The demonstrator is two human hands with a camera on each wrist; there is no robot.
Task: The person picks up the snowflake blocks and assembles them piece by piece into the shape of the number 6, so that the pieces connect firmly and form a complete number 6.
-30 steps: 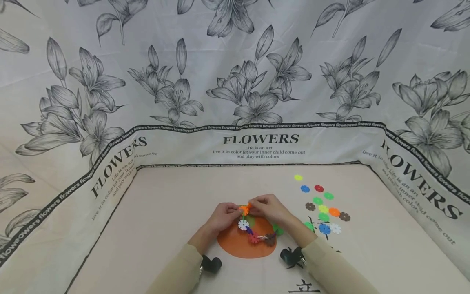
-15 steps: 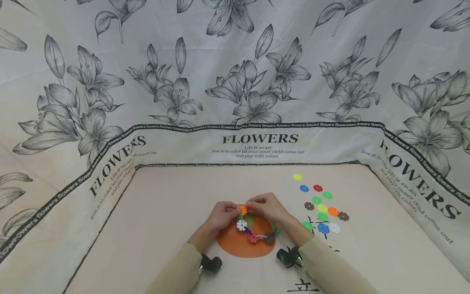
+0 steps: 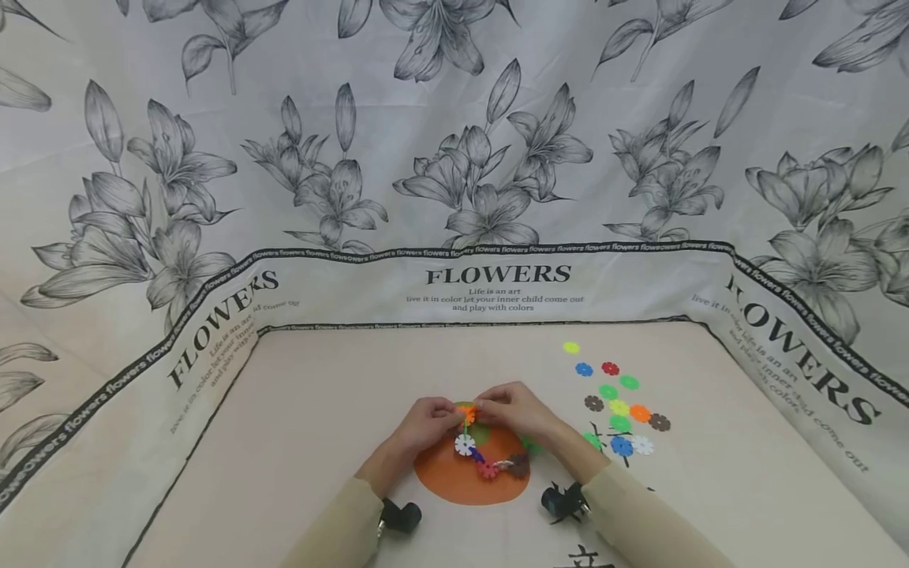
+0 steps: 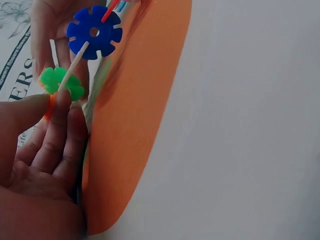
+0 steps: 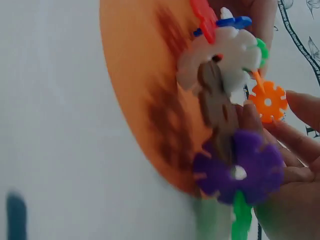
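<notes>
Both hands meet over an orange printed circle on the cloth, holding a linked chain of notched plastic snowflake discs. My left hand (image 3: 428,424) pinches the chain's end, where an orange disc (image 3: 466,416) joins a green disc (image 4: 62,84). Between thumb and fingers of my right hand (image 3: 517,410) is another orange disc (image 5: 268,101), right at the chain's end. From there the chain sags past a white disc (image 3: 465,445), a blue disc (image 4: 94,32), a red disc (image 3: 488,471), a brown disc (image 5: 218,112) and a purple disc (image 5: 239,167) to a green piece (image 5: 241,217).
Loose snowflake discs in several colours lie right of the hands, among them a yellow disc (image 3: 571,347), a blue disc (image 3: 622,446) and a brown disc (image 3: 660,423). A flower-printed cloth wall (image 3: 497,288) borders the back and sides of the table cloth (image 3: 319,379).
The head view has tilted slightly. Both hands stay together over the circle, and the orange disc in the right hand has come closer in against the chain's orange disc.
</notes>
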